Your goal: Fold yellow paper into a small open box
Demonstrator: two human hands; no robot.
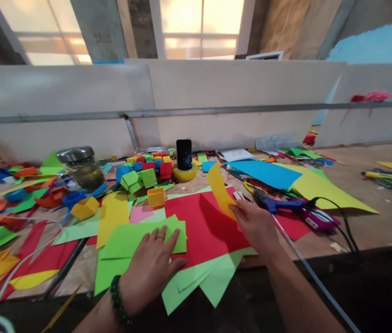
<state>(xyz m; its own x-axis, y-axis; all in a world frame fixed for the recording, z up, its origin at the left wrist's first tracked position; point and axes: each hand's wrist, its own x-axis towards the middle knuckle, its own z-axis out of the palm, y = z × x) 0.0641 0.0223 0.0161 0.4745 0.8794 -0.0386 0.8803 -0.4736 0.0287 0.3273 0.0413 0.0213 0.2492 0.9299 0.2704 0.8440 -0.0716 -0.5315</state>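
My left hand [156, 256] lies with fingers spread on green paper pieces [122, 238], near the left edge of a red paper sheet [196, 226]. A ring and a dark beaded bracelet [117, 296] are on that hand and wrist. Above the red sheet, my right hand [253, 222] pinches the lower end of a yellow paper strip [220, 187], which stands up and casts a shadow. Pale green sheets [213, 277] stick out below the red one. Beyond my left hand sits a small orange-yellow paper box [156, 197].
Small coloured paper cubes [140, 178] are piled behind, beside a phone [184, 155] propped at a yellow tape roll [185, 173]. A glass jar [81, 169] stands left. Right lie a purple-and-pink glue gun [296, 210] with a cable, and blue paper [265, 172].
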